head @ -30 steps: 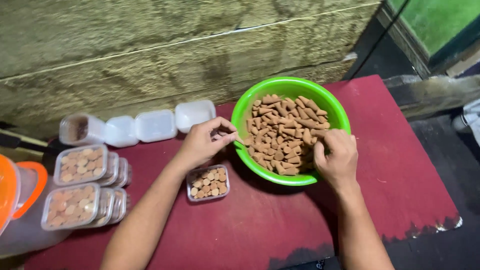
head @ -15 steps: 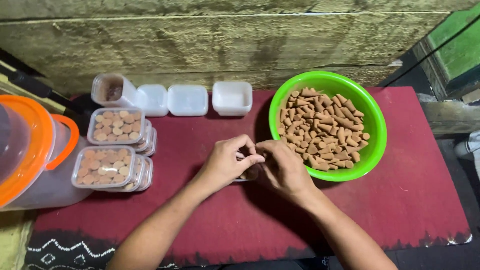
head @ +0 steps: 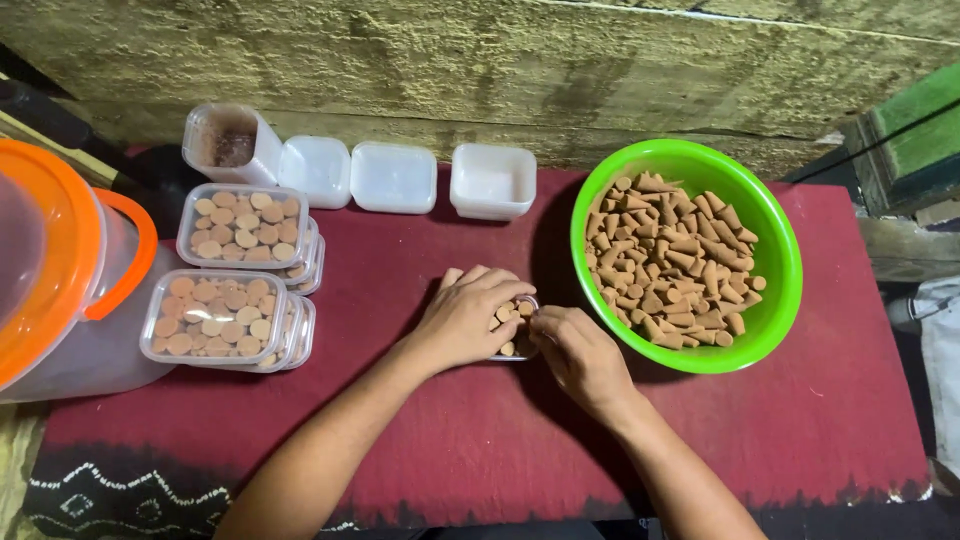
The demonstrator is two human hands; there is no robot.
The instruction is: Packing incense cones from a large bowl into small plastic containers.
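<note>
My left hand (head: 465, 320) and my right hand (head: 578, 358) meet over a small clear plastic box (head: 514, 326) of brown cone-shaped pieces on the dark red cloth (head: 420, 440). Both hands cover most of the box and their fingers touch its cones. Just to the right stands a bright green bowl (head: 781, 250) heaped with the same brown cones (head: 670, 262).
Filled, closed boxes of cones sit stacked at the left (head: 215, 320) (head: 245, 228). Empty white boxes (head: 490, 180) line the back by a rough wall, with an upturned clear box (head: 225, 140). A large clear tub with an orange lid (head: 45, 270) stands at far left.
My hands left the green bowl and came together over the small box. The camera view shifted, so the bowl now lies further right.
</note>
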